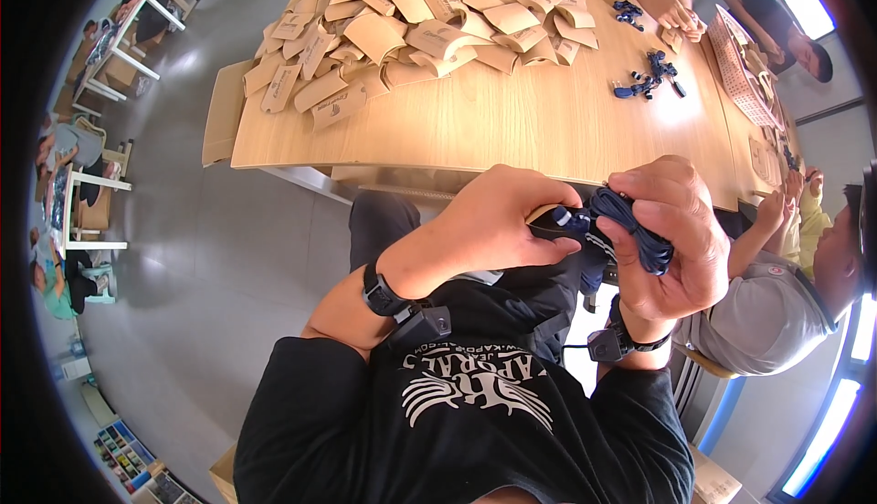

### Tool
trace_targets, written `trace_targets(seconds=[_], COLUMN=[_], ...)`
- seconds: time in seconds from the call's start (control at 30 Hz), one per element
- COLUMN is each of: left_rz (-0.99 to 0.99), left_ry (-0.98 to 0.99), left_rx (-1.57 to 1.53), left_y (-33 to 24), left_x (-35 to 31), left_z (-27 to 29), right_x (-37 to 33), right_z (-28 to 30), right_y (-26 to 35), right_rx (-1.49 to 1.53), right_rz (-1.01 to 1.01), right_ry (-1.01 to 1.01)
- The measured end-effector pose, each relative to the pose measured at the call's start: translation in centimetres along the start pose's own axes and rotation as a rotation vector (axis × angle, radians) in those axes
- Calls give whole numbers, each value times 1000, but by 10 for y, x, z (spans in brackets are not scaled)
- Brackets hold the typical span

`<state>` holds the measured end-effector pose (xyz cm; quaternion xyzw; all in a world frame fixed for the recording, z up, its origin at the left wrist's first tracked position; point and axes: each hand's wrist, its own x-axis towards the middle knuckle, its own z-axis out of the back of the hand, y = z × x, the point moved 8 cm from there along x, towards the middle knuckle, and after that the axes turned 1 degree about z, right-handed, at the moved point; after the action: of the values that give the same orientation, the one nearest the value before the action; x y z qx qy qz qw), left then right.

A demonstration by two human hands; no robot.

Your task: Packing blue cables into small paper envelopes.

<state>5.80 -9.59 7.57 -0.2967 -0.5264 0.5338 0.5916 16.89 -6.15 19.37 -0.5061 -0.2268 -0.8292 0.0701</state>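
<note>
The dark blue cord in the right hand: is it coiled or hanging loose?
Coiled: the dark blue cord shows several loops gathered side by side in the right hand.

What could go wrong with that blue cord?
The right hand holds the coiled dark blue cord near the edge of the table, so if the grip slips it might fall toward the lap. Also, one end of the cord is right by the open end of the small brown box in the left hand, so it could snag on the cardboard.
</note>
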Motion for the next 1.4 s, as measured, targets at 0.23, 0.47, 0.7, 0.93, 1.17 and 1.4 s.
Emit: trace_targets(seconds=[0.23,0.47,0.7,0.93,1.17,1.4], left_rz=[19,103,139,193,180,97], left_ry=[-8,46,112,159,126,57], left_rx=[2,-73,25,-130,-150,-95], left_y=[1,5,2,3,4,1], left_x=[2,1,1,0,-2,0], left_z=[0,-6,-7,-13,-6,-1], right_x=[-12,-9,-4,-2,-5,-4], right_z=[-6,2,4,-3,6,13], right_y=[-2,-3,-5,-9,-3,8], right_rx=[70,112,202,282,285,66], right_rz=[-58,-71,-71,-67,-28,-40], right_ry=[18,-28,-25,49,73,94])
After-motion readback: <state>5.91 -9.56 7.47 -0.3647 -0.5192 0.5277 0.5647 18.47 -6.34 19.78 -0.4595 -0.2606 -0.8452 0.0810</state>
